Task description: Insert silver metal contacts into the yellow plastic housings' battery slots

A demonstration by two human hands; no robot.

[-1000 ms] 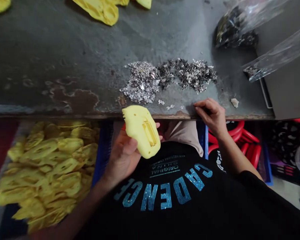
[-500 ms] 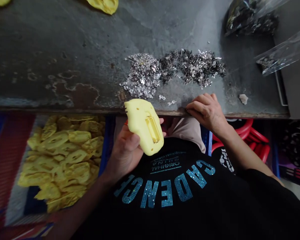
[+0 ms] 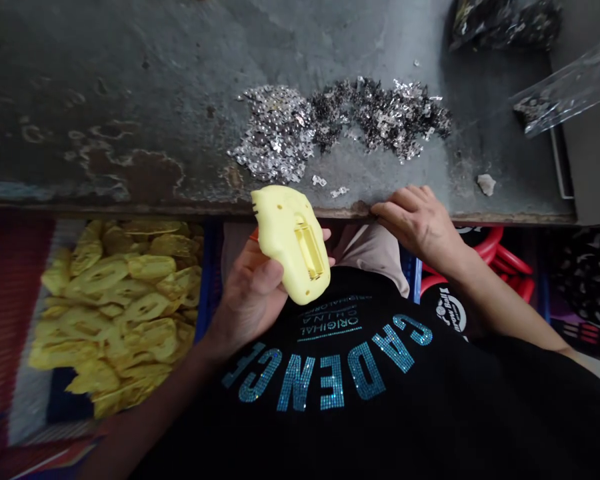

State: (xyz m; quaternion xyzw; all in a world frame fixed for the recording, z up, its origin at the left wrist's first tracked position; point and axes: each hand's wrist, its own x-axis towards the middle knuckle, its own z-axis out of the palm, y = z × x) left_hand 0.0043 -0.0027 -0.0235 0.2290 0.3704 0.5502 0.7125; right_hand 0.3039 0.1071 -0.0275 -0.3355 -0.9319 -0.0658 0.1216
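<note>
My left hand [image 3: 250, 293] is shut around a pale yellow moulded plastic casing [image 3: 291, 243], which it holds just below the table's front edge [image 3: 130, 208], with a rectangular recess facing up. My right hand [image 3: 415, 227] lies on that rusty edge, fingers stretched out, holding nothing. Two heaps of silver metallic flakes [image 3: 275, 133] and darker silver-grey flakes [image 3: 380, 117] sit on the worn grey metal table beyond the hands, a few stray bits near the casing.
A heap of yellow plastic pieces [image 3: 120, 307] lies below the edge at left. Clear plastic bag [image 3: 570, 83] and dark bag [image 3: 505, 23] lie at upper right. Red plastic stool legs [image 3: 505, 257] stand below right. My black rhinestone-lettered shirt fills the bottom.
The view has tilted, so the table and flakes sit higher in the picture. The casing has turned slightly in my left hand, and my right hand has slid a little left along the edge.
</note>
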